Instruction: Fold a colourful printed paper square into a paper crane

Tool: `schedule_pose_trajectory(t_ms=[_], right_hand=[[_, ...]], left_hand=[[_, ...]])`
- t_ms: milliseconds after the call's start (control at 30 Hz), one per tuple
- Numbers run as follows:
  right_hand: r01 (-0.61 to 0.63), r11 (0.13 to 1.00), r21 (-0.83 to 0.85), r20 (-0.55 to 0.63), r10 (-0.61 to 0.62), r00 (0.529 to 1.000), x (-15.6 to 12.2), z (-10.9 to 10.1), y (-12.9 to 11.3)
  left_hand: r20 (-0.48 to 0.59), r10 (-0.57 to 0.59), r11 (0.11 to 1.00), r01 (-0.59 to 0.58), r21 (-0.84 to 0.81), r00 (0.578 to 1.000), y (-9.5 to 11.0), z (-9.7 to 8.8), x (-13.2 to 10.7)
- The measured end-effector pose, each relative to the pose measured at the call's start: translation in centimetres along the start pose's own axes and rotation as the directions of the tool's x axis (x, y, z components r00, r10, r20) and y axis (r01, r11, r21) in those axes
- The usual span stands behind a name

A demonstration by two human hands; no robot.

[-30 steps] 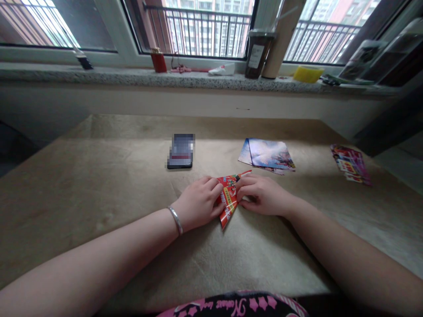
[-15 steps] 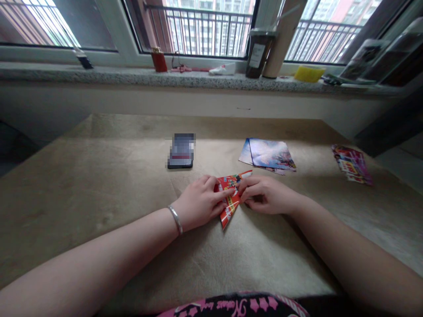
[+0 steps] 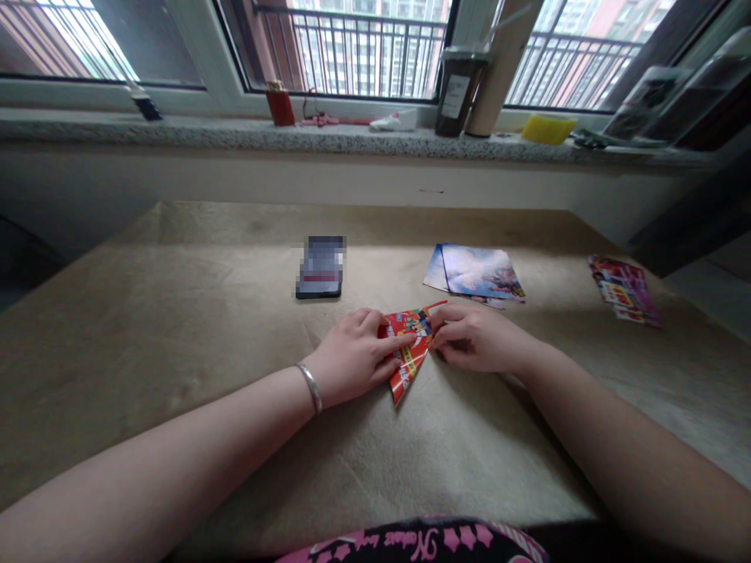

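Note:
A red printed paper [image 3: 409,361], folded to a narrow point, lies flat on the beige table [image 3: 176,328] in front of me. My left hand [image 3: 355,356], with a silver bracelet on the wrist, presses down on the paper's left side with curled fingers. My right hand [image 3: 475,338] pinches the paper's upper right edge between thumb and fingers. Most of the paper's middle is hidden under my fingers.
A dark phone [image 3: 320,267] lies behind my left hand. A small stack of blue picture sheets [image 3: 478,274] sits behind my right hand, and a pink printed packet [image 3: 623,289] at far right. The stone windowsill [image 3: 235,137] holds a red lighter, a dark cup and a yellow tape roll.
My right hand has lifted and shifted slightly back along the paper's upper edge, from lying flat to pinching. My left hand keeps pressing in place.

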State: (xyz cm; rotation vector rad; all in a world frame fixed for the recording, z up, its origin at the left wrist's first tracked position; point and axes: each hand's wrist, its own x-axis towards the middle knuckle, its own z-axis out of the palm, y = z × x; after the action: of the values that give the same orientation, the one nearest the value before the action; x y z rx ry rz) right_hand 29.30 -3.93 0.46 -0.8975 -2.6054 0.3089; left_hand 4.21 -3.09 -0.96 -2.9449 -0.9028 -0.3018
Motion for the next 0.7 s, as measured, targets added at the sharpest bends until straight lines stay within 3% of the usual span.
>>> schedule_pose_trajectory(t_ms=[333,567,700], right_hand=[[-0.122,0.947,-0.298,0.036,0.139,0.990,-0.4,-0.8,0.3],[-0.126,0.932,-0.339,0.018,0.141,0.990,-0.4,-0.6,0.2],[-0.042,0.975,-0.218,0.022,0.048,0.999,0.1,-0.3,-0.8]], left_hand=[[0.000,-0.005,1.000,0.005,-0.017,1.000,0.0,0.2,0.1],[-0.003,-0.005,1.000,0.005,-0.016,1.000,0.0,-0.1,0.1],[-0.008,0.000,1.000,0.000,-0.006,1.000,-0.3,-0.1,0.1]])
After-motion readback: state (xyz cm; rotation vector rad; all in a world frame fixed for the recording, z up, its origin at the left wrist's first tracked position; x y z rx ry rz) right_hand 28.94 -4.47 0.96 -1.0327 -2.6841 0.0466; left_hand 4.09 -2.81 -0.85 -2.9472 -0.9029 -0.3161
